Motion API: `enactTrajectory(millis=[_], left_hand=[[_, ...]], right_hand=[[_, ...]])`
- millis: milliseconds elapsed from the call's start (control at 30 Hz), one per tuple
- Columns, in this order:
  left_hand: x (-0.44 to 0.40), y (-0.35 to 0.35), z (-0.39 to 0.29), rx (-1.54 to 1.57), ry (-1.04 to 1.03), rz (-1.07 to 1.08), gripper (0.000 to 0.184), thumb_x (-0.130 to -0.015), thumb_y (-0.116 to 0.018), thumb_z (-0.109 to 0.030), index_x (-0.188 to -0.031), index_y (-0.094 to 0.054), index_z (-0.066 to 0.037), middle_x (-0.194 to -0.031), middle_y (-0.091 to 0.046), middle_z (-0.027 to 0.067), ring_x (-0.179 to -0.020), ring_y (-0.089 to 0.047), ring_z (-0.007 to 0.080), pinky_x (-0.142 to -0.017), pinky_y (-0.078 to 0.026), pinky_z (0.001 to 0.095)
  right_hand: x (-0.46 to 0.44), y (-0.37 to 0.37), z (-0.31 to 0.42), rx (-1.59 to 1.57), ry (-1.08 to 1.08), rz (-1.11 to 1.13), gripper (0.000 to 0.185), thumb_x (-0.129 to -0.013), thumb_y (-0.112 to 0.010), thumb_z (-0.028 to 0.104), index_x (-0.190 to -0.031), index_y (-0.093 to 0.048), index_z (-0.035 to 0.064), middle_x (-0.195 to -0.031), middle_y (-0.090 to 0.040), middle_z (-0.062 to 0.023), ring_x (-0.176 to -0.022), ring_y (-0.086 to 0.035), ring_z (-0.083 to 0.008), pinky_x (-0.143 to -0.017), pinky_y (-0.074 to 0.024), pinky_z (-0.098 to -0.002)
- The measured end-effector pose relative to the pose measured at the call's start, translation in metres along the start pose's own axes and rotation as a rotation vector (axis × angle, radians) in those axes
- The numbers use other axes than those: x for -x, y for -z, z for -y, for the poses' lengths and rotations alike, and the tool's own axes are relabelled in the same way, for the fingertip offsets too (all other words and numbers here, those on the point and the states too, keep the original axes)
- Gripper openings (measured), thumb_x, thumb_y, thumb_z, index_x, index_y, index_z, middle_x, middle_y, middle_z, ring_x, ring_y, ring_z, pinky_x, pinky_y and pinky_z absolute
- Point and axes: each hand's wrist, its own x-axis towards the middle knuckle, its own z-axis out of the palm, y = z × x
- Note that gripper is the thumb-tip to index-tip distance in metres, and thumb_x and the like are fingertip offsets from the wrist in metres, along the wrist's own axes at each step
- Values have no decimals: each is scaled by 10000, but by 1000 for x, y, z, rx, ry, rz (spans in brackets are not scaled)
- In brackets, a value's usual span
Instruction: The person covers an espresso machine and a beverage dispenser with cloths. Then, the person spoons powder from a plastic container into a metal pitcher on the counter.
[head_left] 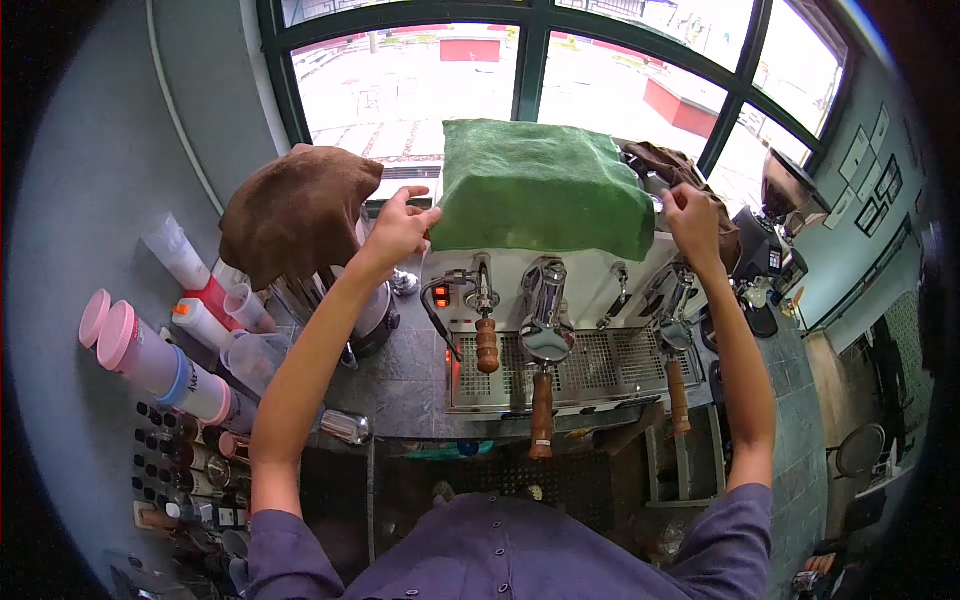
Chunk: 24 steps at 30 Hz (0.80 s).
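Head view: green cloth (545,190) draped over the top of the espresso machine (590,280), window (400,90) behind. Left hand (403,228) at the cloth's left edge, right hand (693,222) beside its right edge; fingers bent on both, cannot tell whether clamped on fabric. Brown cloth (295,210) bulks up just beside the left hand; darker cloth (727,225) crowds behind the right. Wooden handles (541,415) jut from the machine front. Containers, left of worktop (405,400): pink-lidded tubs (140,360), orange-capped bottle (202,322), clear jug (255,362); contents indistinct. Steel vessel (346,427) near front edge, inside hidden. Dark-capped bottles (170,440) lower left.
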Motion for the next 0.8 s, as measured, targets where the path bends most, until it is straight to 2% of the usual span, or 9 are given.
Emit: enactTrajectory(millis=[67, 133, 267, 333, 400, 467, 667, 767, 800], left_hand=[[4, 2, 3, -35, -26, 9, 523, -982, -656, -105, -1456, -453, -16, -991, -672, 102, -775, -609, 133, -662, -510, 296], [4, 2, 8, -71, -47, 28, 545, -973, -661, -89, -1466, -444, -9, -970, -675, 104, -762, -605, 132, -652, -501, 291], [-3, 0, 16, -57, -86, 2, 540, -963, -646, -52, -1462, -447, 1, -948, -688, 110, -773, -613, 141, -667, -499, 295], [-7, 3, 21, -147, -101, 10, 518, -987, -609, -57, -1476, -439, -53, -1008, -673, 98, -706, -585, 130, -505, -516, 265], [-8, 8, 25, -213, -135, 16, 514, -974, -614, -48, -1459, -444, -53, -978, -659, 97, -724, -603, 141, -501, -538, 280], [-9, 12, 31, -213, -171, 11, 497, -928, -662, -30, -1393, -490, 8, -896, -680, 109, -788, -650, 178, -701, -522, 345], [-1, 12, 28, -423, -167, -4, 534, -892, -649, -36, -1396, -482, 10, -843, -667, 132, -794, -678, 238, -737, -535, 398], [6, 9, 20, -474, -138, 12, 532, -899, -653, -72, -1395, -490, 25, -909, -682, 166, -845, -697, 299, -784, -542, 434], [8, 7, 17, -554, -229, -78, 525, -902, -658, -87, -1390, -505, 28, -974, -682, 192, -914, -689, 324, -835, -533, 443]], right_hand=[[12, 3, 2, 57, -76, 28, 351, -928, -719, 347, -893, -790, 5, -804, -739, -172, -773, -738, -307, -762, -553, -428], [24, 4, -4, 71, -206, 433, 397, -896, -739, 400, -845, -792, 9, -729, -731, -164, -706, -736, -310, -730, -558, -441], [36, -14, -20, 24, -201, 316, 370, -867, -759, 375, -852, -792, 6, -799, -735, -214, -794, -746, -345, -762, -560, -433], [37, -17, -27, 14, -193, 292, 338, -855, -759, 342, -873, -786, 5, -819, -735, -219, -814, -747, -345, -773, -561, -434], [37, -18, -31, -38, -152, 238, 308, -843, -752, 304, -887, -777, 0, -831, -738, -215, -818, -748, -340, -773, -564, -433], [38, -16, -29, -49, -149, 229, 286, -836, -742, 272, -888, -767, -7, -837, -741, -215, -819, -750, -335, -771, -567, -427], [43, -17, -22, -65, -77, 233, 298, -837, -752, 270, -883, -765, -24, -827, -741, -216, -805, -749, -330, -766, -566, -417], [45, -11, -15, -35, -124, 262, 322, -859, -751, 298, -892, -767, -22, -764, -729, -202, -764, -740, -336, -757, -566, -424], [44, -5, -9, -35, -122, 261, 322, -859, -751, 298, -892, -767, -22, -764, -729, -202, -764, -740, -336, -757, -566, -424]])
